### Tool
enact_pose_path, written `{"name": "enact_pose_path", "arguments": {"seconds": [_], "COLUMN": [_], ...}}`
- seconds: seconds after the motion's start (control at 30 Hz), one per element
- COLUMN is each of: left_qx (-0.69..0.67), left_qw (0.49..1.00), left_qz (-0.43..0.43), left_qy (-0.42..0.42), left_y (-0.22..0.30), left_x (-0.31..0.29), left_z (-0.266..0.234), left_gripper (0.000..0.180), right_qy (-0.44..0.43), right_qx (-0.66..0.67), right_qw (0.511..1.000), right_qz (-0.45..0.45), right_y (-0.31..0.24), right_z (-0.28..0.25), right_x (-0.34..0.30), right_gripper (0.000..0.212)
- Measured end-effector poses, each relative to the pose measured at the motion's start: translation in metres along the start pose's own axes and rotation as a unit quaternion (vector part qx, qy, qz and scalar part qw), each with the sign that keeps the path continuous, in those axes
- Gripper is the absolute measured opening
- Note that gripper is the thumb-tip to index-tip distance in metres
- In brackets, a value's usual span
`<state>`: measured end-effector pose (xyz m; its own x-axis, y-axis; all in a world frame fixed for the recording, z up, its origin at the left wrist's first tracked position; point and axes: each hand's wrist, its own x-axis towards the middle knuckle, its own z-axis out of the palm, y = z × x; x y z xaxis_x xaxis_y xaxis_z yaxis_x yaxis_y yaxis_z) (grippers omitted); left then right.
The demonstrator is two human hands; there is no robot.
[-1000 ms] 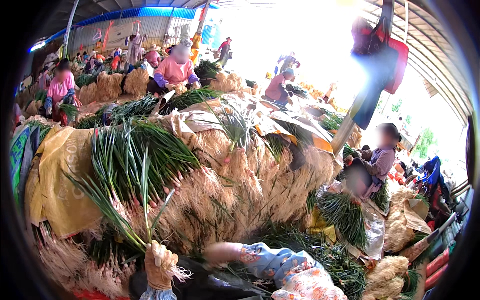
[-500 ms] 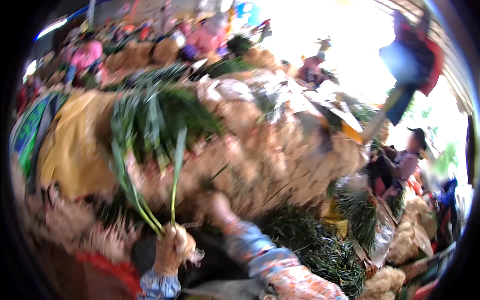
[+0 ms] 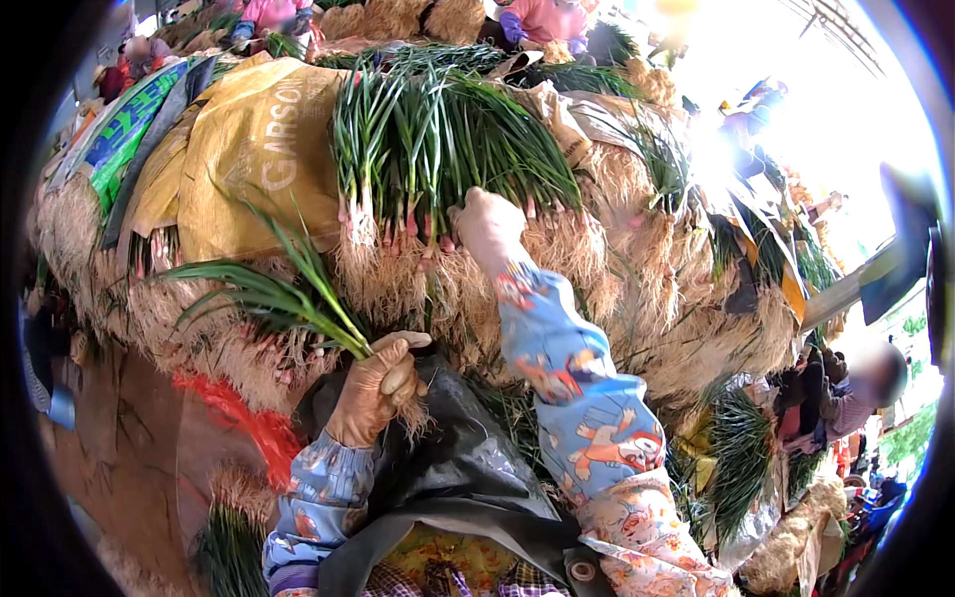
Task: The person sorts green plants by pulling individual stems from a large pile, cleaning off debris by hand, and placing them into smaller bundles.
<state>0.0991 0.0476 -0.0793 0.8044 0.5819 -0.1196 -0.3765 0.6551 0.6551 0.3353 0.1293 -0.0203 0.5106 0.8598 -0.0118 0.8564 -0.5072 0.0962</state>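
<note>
My left hand (image 3: 380,386), in a tan glove, is closed round a small bunch of spring onions (image 3: 308,298). Their green leaves point up and left, and pale roots hang below the fist. Ahead, a thick row of spring onions (image 3: 438,149) lies on the heap, leaves away from me, pinkish stem ends and long roots toward me. Against the stems at this row's near edge rests my right hand (image 3: 489,224), its fingers bent inward. What lies between its fingertips is hidden.
Root-covered stacks (image 3: 637,259) stretch across the front. A yellow woven sack (image 3: 259,159) covers part at the left. A black apron (image 3: 438,448) covers my lap; red plastic (image 3: 239,418) lies beside it. More green bundles (image 3: 741,463) and a seated person (image 3: 846,408) are at the right.
My view has tilted downward. My right hand has reached forward to the row of stems. My left hand still grips its spring onions, whose leaves now lean further left.
</note>
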Motion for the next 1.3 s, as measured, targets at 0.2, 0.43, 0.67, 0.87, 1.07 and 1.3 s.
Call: {"name": "enact_pose_path", "arguments": {"seconds": [0.2,0.43,0.67,0.87,1.07,1.3], "left_qx": [0.139,0.09,-0.201,-0.247,-0.186,-0.153], "left_qw": [0.983,0.992,0.968,0.949,0.974,0.965], "left_qz": [0.099,0.047,-0.007,-0.029,-0.051,0.021], "left_qy": [0.069,0.076,-0.148,-0.192,-0.122,-0.212], "left_y": [-0.017,-0.032,-0.016,-0.041,-0.032,0.0], "left_x": [0.031,0.022,0.008,0.006,-0.015,-0.015], "left_z": [0.013,0.013,0.01,0.009,-0.009,0.016], "left_gripper": [0.034,0.027,0.028,0.026,0.028,0.032], "right_qy": [0.012,0.245,-0.198,-0.295,-0.159,-0.291], "right_qx": [0.386,0.364,0.469,0.776,0.821,0.707], "right_qw": [0.922,0.896,0.802,0.541,0.546,0.622], "right_qz": [-0.025,-0.072,-0.312,-0.131,0.054,-0.172], "right_y": [0.032,-0.011,0.121,0.017,-0.006,0.066], "right_z": [0.005,0.065,0.195,0.027,0.065,0.151], "right_x": [-0.055,-0.128,-0.151,-0.152,-0.147,-0.16], "right_gripper": [0.019,0.01,0.018,0.031,0.015,0.032]}}
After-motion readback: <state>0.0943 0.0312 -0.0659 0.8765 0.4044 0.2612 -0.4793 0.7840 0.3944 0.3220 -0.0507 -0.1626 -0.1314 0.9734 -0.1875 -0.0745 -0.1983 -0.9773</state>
